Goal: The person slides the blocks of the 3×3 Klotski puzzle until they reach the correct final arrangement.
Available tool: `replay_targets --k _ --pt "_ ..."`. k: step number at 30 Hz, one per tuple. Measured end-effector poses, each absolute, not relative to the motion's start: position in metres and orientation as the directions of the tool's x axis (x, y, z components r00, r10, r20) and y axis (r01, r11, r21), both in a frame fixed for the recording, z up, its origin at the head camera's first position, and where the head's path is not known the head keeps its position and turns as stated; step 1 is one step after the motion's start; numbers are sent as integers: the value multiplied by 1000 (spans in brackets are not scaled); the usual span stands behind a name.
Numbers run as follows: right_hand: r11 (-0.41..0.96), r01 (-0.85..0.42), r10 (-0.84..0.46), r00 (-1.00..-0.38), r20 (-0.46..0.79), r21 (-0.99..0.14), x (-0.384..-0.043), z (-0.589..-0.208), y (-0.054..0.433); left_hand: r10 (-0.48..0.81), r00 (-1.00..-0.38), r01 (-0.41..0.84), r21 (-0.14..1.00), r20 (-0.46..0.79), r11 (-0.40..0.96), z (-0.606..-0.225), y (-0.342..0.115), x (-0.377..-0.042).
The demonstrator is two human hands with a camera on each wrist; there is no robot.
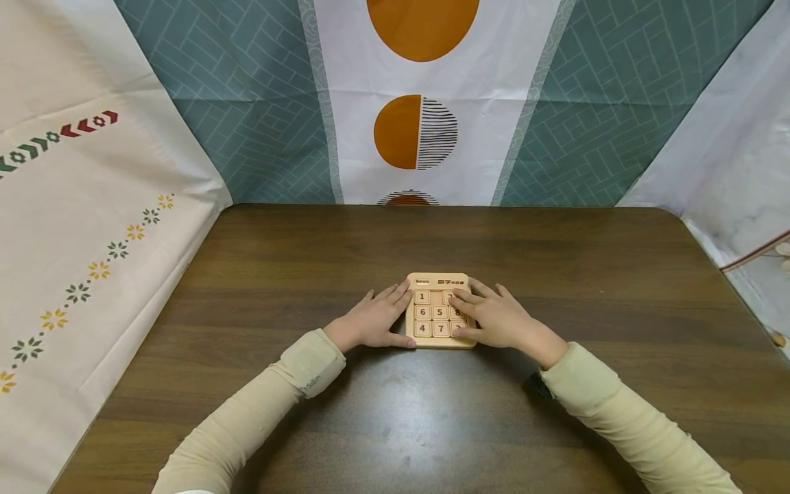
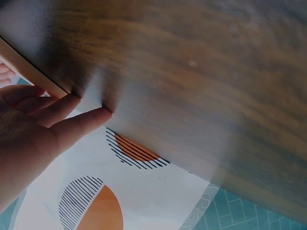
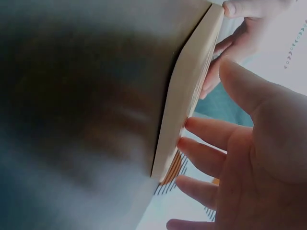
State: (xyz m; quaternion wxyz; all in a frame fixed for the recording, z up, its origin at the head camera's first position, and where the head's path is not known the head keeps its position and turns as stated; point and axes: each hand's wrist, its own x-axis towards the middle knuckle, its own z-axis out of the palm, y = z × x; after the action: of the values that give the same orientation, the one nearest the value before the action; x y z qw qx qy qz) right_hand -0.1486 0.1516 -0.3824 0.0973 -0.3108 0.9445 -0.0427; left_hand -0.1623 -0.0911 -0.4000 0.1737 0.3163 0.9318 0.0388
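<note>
A pale wooden number sliding puzzle [image 1: 440, 344] lies flat on the brown table in the head view, its square tiles marked with printed digits. Between the tile 1 [image 1: 422, 297] and the top right tile is a vacant slot. My left hand [image 1: 375, 320] rests along the frame's left side, fingers extended, thumb at the lower left corner. From the right, my right hand [image 1: 497, 318] reaches over the puzzle with straight fingers on the right-column tiles, partly hiding them. In the right wrist view, its fingertips [image 3: 191, 123] are at the puzzle's edge [image 3: 184, 91].
The brown wooden table [image 1: 308, 254] extends around the puzzle on every side. A patterned teal and white cloth [image 1: 247, 103] hangs behind its far edge. White cloths hang at the left [image 1: 80, 226] and right [image 1: 740, 137] sides.
</note>
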Motion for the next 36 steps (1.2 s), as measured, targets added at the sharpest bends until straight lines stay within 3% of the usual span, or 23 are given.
replay_targets --k 19,36 --pt "800 -589 -600 -788 -140 -112 -148 -383 132 609 -739 579 189 -289 793 -399 -91 -162" --pt "794 -595 -608 -783 -131 -126 -118 -374 152 614 -739 585 188 -276 789 -399 -92 -161"
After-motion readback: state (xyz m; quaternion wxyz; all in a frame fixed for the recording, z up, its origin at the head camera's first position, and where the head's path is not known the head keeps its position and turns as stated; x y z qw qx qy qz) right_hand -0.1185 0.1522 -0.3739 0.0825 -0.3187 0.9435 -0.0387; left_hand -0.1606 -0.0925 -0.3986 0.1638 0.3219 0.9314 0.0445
